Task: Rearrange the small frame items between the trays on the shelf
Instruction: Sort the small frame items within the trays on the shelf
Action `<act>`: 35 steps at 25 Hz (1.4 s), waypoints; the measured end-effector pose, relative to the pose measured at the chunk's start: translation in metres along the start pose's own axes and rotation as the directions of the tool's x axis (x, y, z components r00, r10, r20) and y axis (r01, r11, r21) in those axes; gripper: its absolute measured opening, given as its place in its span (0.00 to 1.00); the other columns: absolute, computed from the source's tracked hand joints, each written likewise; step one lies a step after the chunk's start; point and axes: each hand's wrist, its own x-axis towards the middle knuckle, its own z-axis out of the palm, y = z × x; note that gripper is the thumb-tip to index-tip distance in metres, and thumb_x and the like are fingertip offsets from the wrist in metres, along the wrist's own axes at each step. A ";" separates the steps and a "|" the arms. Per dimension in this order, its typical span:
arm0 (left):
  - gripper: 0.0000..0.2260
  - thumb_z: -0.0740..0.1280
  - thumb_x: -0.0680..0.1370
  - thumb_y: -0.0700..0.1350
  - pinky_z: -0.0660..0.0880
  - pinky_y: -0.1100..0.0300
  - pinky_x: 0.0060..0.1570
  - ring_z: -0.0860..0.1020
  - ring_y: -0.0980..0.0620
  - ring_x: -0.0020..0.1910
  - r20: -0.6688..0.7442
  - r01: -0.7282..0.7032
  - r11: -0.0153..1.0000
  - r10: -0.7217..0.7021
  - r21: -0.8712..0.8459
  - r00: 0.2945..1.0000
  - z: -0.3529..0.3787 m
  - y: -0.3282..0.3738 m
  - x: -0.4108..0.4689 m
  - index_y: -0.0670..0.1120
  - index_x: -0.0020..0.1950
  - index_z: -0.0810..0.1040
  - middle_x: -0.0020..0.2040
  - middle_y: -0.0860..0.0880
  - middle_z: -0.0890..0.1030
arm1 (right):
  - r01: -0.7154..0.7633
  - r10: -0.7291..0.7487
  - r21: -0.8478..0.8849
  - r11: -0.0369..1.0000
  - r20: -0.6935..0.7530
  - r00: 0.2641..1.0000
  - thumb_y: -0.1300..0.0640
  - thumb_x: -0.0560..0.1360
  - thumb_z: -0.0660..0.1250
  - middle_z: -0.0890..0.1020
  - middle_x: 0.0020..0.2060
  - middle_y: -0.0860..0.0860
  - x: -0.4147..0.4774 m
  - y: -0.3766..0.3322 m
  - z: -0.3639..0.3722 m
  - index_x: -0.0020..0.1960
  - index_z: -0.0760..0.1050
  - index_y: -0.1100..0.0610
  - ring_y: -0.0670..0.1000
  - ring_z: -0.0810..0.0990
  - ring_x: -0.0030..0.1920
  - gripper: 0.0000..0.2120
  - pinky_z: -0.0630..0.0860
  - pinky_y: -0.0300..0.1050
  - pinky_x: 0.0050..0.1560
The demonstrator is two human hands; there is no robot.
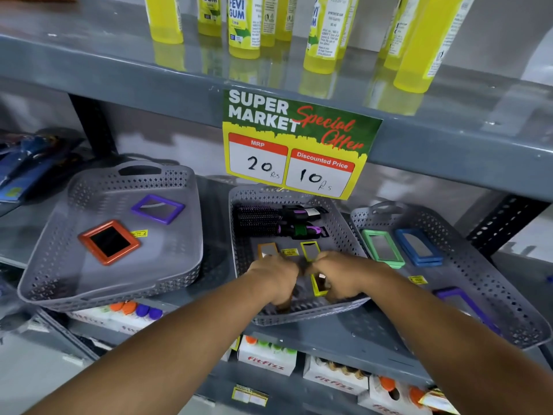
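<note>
1. Grey perforated plastic is what I see most: three trays side by side on the grey metal shelf [374, 333], a left tray [45, 265], a middle tray [239, 235] and a right tray [493, 280].
2. Both of my hands are down in the near end of the middle tray. My left hand [273, 280] is curled with its fingers bent downward; I cannot tell whether it is holding anything.
3. My right hand [344, 278] is curled just beside a small yellow-green rectangular frame [317, 285], touching it. Whether its fingers are pinching it, I cannot tell.
4. Just beyond my knuckles in the same tray lie a small orange-brown framed mirror [266, 250] and a second yellow-green framed mirror [310, 250], with a yellow price sticker [289, 252] between them.
5. At the far end of that tray lie two black round hairbrushes [263, 221] with purple handles.
6. The left tray holds an orange square framed mirror [109, 242] and a purple square framed mirror [157, 208], apart from each other.
7. The right tray holds a mint-green rectangular framed mirror [382, 247], blue rectangular framed mirrors [418, 246] stacked beside it, and a purple frame [457, 298] nearer me.
8. A green and yellow special-offer price sign [299, 145] hangs from the upper shelf edge, under yellow gum bottles [244, 25].
</note>
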 end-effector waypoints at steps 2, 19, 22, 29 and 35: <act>0.15 0.67 0.72 0.34 0.76 0.50 0.44 0.75 0.41 0.47 0.013 -0.012 1.000 0.012 -0.002 1.000 0.001 0.002 0.000 0.44 0.57 0.74 0.53 0.40 0.76 | 0.005 -0.006 -0.007 1.000 -0.003 1.000 0.60 0.68 0.74 0.71 0.55 0.51 0.002 0.000 0.003 0.67 0.71 0.44 0.52 0.75 0.47 0.30 0.79 0.51 0.51; 0.11 0.67 0.72 0.34 0.77 0.52 0.48 0.78 0.41 0.50 0.023 -0.005 1.000 0.004 0.014 1.000 0.008 0.002 0.006 0.38 0.54 0.78 0.54 0.38 0.77 | -0.001 0.001 -0.009 1.000 -0.030 1.000 0.68 0.68 0.70 0.75 0.57 0.52 0.000 -0.006 0.006 0.62 0.77 0.47 0.56 0.77 0.54 0.26 0.70 0.44 0.45; 0.11 0.68 0.72 0.34 0.77 0.53 0.49 0.78 0.41 0.50 0.023 0.008 1.000 -0.008 0.012 1.000 0.008 0.003 0.007 0.38 0.54 0.78 0.55 0.38 0.78 | -0.007 0.007 0.001 1.000 -0.034 0.999 0.68 0.68 0.70 0.76 0.56 0.53 0.000 -0.008 0.007 0.60 0.78 0.48 0.56 0.77 0.52 0.24 0.71 0.44 0.45; 0.14 0.69 0.71 0.34 0.77 0.53 0.50 0.78 0.41 0.51 0.022 0.014 1.000 -0.015 0.009 1.000 0.008 0.004 0.007 0.38 0.56 0.77 0.55 0.38 0.78 | 0.009 -0.009 -0.007 1.000 -0.057 0.998 0.67 0.70 0.71 0.75 0.55 0.54 0.000 -0.008 0.009 0.58 0.78 0.49 0.57 0.77 0.52 0.21 0.76 0.49 0.50; 0.14 0.69 0.72 0.35 0.73 0.54 0.46 0.77 0.42 0.52 0.008 0.025 1.000 -0.025 0.012 1.000 0.010 0.006 0.007 0.38 0.58 0.76 0.57 0.39 0.76 | 0.003 -0.004 -0.012 1.000 -0.089 0.996 0.66 0.69 0.72 0.75 0.53 0.53 0.001 -0.007 0.011 0.56 0.78 0.48 0.56 0.77 0.52 0.20 0.77 0.50 0.52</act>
